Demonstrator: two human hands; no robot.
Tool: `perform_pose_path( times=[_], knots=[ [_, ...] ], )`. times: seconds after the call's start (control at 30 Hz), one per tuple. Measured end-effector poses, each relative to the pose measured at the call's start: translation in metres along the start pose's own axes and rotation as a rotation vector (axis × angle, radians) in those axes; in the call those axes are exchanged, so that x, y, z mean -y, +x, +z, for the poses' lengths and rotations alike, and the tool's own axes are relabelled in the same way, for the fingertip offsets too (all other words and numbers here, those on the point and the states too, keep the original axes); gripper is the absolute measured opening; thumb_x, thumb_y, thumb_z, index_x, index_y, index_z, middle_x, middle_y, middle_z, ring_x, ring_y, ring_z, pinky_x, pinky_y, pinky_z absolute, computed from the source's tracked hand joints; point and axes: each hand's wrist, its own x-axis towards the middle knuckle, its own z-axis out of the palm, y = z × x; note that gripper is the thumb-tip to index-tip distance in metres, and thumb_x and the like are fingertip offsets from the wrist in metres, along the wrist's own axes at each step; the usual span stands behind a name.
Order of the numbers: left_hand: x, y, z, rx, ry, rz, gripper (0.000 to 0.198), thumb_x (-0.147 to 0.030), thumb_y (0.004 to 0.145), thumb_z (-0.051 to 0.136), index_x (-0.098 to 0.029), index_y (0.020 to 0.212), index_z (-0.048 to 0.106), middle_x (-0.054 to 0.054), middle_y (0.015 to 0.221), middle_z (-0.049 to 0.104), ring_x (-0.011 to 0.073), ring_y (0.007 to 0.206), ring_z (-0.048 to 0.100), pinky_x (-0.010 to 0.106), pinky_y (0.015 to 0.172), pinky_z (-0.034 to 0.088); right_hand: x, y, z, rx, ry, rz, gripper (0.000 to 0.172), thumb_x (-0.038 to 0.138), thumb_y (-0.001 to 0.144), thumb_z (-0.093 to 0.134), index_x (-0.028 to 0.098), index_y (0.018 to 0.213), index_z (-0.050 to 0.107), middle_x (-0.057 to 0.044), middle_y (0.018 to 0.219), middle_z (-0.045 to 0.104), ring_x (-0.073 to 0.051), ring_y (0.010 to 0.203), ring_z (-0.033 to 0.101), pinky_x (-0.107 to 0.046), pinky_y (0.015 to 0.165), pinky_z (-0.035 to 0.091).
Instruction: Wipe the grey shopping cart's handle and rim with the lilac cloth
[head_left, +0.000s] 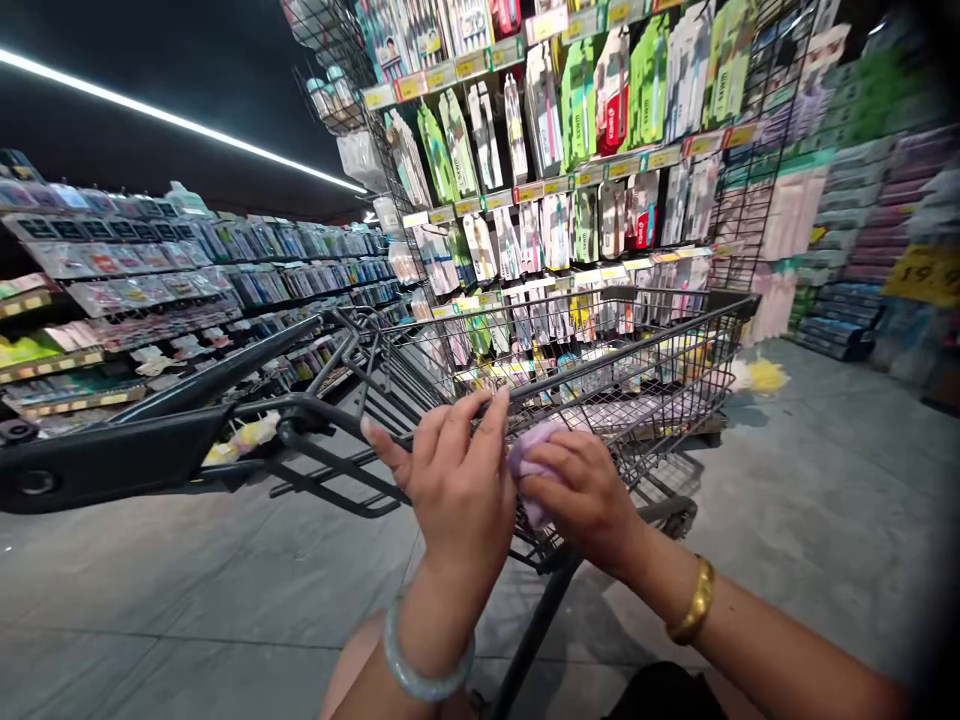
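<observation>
A crumpled light purple cloth [537,450] is bunched in my right hand [581,495], whose fingers are closed over it. It is pressed close to the side of a dark wire shopping cart [667,350]. Just left of it, my left hand [461,480] has its fingers bent over the cart's upper side bar, with the little finger out to the side. Its thumb is mostly hidden. A pale bangle [427,680] circles my left wrist, and a gold bangle [694,600] is on my right.
The cart's handle arm [112,450] reaches out to the left. Behind the cart stands a wire rack of packaged toothbrushes [577,110]. Stocked shelves [150,260] run along the left, with stacked packs [862,220] on the right. The floor [187,590] is grey tile.
</observation>
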Motion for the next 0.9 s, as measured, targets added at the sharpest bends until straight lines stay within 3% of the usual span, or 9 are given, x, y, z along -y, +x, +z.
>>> perform_pose_path(
  times=[0.1, 0.2, 0.4, 0.5, 0.6, 0.67, 0.73, 0.8, 0.9],
  knots=[
    [-0.016, -0.002, -0.004, 0.007, -0.04, 0.056, 0.039, -0.016, 0.093, 0.056, -0.032, 0.127, 0.067, 0.001, 0.124, 0.072, 0.0242, 0.115, 0.062, 0.051, 0.123, -0.02, 0.008, 0.015, -0.031, -0.122, 0.083, 0.235, 0.012, 0.017, 0.09, 0.059, 0.024, 0.094, 0.067, -0.006, 0.111, 0.061, -0.023, 0.109, 0.057, -0.042, 0.093, 0.048],
    [-0.028, -0.006, -0.019, -0.028, -0.162, 0.149, 0.042, -0.013, 0.094, 0.05, -0.021, 0.133, 0.062, 0.006, 0.128, 0.07, 0.023, 0.122, 0.061, 0.05, 0.125, -0.013, 0.018, 0.02, -0.043, -0.213, 0.07, 0.28, 0.018, 0.015, 0.086, 0.061, 0.026, 0.099, 0.066, -0.005, 0.117, 0.057, -0.024, 0.113, 0.055, -0.045, 0.098, 0.047],
    [-0.021, -0.03, -0.08, 0.015, -0.305, 0.324, 0.041, -0.004, 0.083, 0.058, -0.013, 0.122, 0.064, 0.009, 0.115, 0.072, 0.0235, 0.118, 0.062, 0.047, 0.116, 0.04, 0.026, -0.027, -0.04, -0.075, 0.034, 0.324, 0.028, 0.006, 0.082, 0.054, 0.025, 0.099, 0.064, -0.006, 0.115, 0.055, -0.022, 0.109, 0.053, -0.043, 0.092, 0.049],
    [-0.003, -0.036, -0.08, -0.339, -0.325, 0.158, 0.029, -0.012, 0.075, 0.065, -0.019, 0.103, 0.066, 0.004, 0.091, 0.065, 0.0205, 0.092, 0.063, 0.04, 0.093, 0.052, 0.044, -0.001, -0.054, -0.19, 0.081, 0.409, 0.025, 0.009, 0.085, 0.06, 0.026, 0.102, 0.064, -0.006, 0.121, 0.054, -0.022, 0.113, 0.054, -0.042, 0.095, 0.048],
    [0.014, -0.03, -0.062, -0.786, -0.396, -0.022, 0.028, -0.029, 0.078, 0.065, -0.019, 0.105, 0.063, 0.004, 0.095, 0.058, 0.0222, 0.094, 0.061, 0.046, 0.095, 0.049, 0.064, 0.041, -0.059, -0.257, 0.144, 0.201, 0.025, 0.012, 0.087, 0.063, 0.027, 0.107, 0.065, -0.005, 0.124, 0.053, -0.022, 0.118, 0.053, -0.042, 0.103, 0.048],
    [0.021, -0.025, -0.053, -0.733, -0.421, -0.089, 0.04, -0.035, 0.081, 0.064, -0.018, 0.117, 0.059, 0.008, 0.112, 0.058, 0.0261, 0.112, 0.059, 0.051, 0.107, 0.042, 0.068, 0.049, -0.052, -0.22, 0.118, 0.094, 0.032, 0.013, 0.087, 0.064, 0.029, 0.115, 0.066, -0.004, 0.128, 0.054, -0.021, 0.12, 0.052, -0.041, 0.106, 0.047],
    [0.024, -0.023, -0.052, -0.524, -0.457, -0.141, 0.047, -0.035, 0.084, 0.063, -0.016, 0.126, 0.054, 0.011, 0.12, 0.057, 0.0264, 0.116, 0.059, 0.051, 0.11, 0.041, 0.064, 0.036, -0.043, -0.186, 0.067, 0.074, 0.034, 0.013, 0.086, 0.067, 0.03, 0.115, 0.066, -0.003, 0.126, 0.056, -0.022, 0.118, 0.052, -0.042, 0.105, 0.048],
    [0.023, -0.025, -0.055, -0.366, -0.524, -0.187, 0.039, -0.029, 0.089, 0.061, -0.016, 0.124, 0.052, 0.009, 0.113, 0.06, 0.0209, 0.097, 0.068, 0.044, 0.095, 0.053, 0.06, 0.014, -0.038, -0.183, 0.037, 0.184, 0.028, 0.01, 0.085, 0.065, 0.029, 0.107, 0.068, -0.003, 0.119, 0.057, -0.021, 0.113, 0.053, -0.041, 0.099, 0.05],
    [0.018, -0.029, -0.057, -0.311, -0.644, -0.248, 0.024, -0.02, 0.091, 0.059, -0.018, 0.113, 0.049, 0.002, 0.104, 0.057, 0.0089, 0.064, 0.065, 0.026, 0.061, 0.057, 0.07, 0.003, -0.039, -0.241, 0.083, 0.423, 0.025, 0.006, 0.087, 0.059, 0.026, 0.1, 0.067, -0.005, 0.119, 0.055, -0.02, 0.111, 0.054, -0.04, 0.095, 0.05]
  ],
)
